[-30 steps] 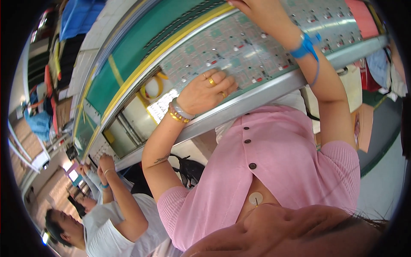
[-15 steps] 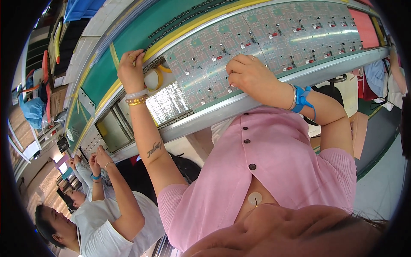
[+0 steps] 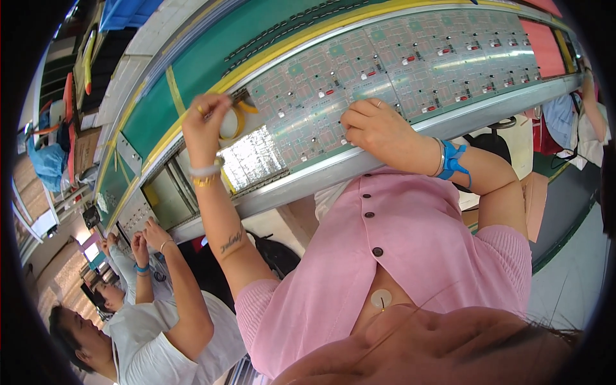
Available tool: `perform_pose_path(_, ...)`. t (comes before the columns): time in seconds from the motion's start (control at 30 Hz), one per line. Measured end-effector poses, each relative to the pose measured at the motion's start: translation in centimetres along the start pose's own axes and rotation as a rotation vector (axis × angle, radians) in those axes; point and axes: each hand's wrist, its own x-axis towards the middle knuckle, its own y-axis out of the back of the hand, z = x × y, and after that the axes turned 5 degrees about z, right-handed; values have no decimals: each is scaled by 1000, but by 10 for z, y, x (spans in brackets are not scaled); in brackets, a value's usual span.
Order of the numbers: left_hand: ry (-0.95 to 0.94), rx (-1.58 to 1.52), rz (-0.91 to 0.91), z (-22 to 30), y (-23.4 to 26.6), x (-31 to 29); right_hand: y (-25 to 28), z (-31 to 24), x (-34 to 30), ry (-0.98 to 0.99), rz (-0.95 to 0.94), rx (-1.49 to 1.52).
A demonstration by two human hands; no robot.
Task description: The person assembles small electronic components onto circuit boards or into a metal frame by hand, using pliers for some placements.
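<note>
A long panel of circuit boards (image 3: 443, 77), set with small red, white and black parts, lies in a metal-railed track in front of me. My left hand (image 3: 204, 125) hovers left of the panel, close to a yellow tape roll (image 3: 239, 122). Its thumb and fingers are pinched together; anything between them is too small to make out. Over the near part of the panel, my right hand (image 3: 378, 131) has its fingers curled down near the board surface. Those fingertips are partly hidden, and I cannot make out what they hold. A blue wrist strap (image 3: 453, 157) circles my right wrist.
The near metal rail (image 3: 321, 168) runs between my body and the panel. Beyond it lies a green surface (image 3: 202, 70) with black strips (image 3: 282, 32) and yellow edging. A shiny silver sheet (image 3: 251, 159) sits beside the panel. A co-worker in white (image 3: 173, 327) works at the left.
My left hand has moved right and slightly nearer, from the far yellow edge toward the tape roll. My right hand stays almost in place, a little lower in view.
</note>
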Motion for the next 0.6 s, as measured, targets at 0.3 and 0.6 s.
perform_pose_path(0.3, 181, -513, -666, -12, -25, -63, 63, 148, 50, -391, 460, -179)
perform_pose_path(0.6, -405, -49, -486, 38, -78, -41, 48, 182, 63, -303, 528, -240)
